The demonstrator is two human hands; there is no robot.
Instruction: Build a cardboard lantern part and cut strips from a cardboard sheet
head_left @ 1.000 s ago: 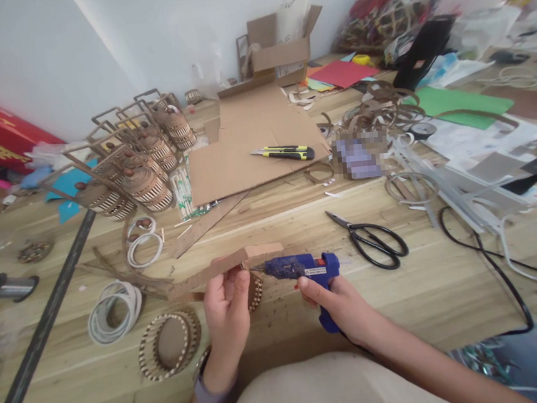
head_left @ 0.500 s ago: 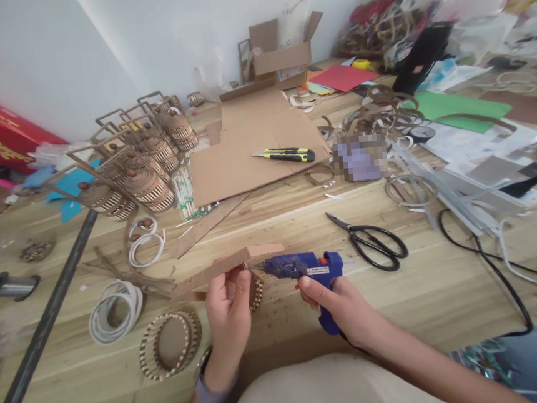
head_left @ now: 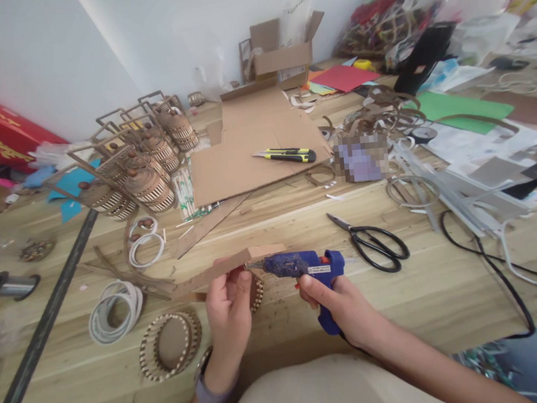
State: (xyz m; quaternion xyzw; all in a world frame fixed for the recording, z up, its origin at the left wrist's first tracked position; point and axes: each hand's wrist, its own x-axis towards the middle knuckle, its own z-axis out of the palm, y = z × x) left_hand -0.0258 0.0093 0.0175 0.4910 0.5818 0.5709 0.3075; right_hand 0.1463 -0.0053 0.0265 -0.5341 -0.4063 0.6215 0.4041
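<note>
above the table (head_left: 289,221), a cardboard strip (head_left: 213,273) is pinched in the fingers of the left hand (head_left: 231,311), apparently to steady it beside the nozzle (head_left: 258,264) of the glue gun (head_left: 297,263), which is grasped by the right hand (head_left: 339,302), probably for aim.

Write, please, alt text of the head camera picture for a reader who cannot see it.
A person's right hand holds a blue glue gun, its nozzle close to the cardboard piece in the left hand. Black scissors lie to the right; beyond, a cutter rests on flat cardboard near small knob-topped baskets.
</note>
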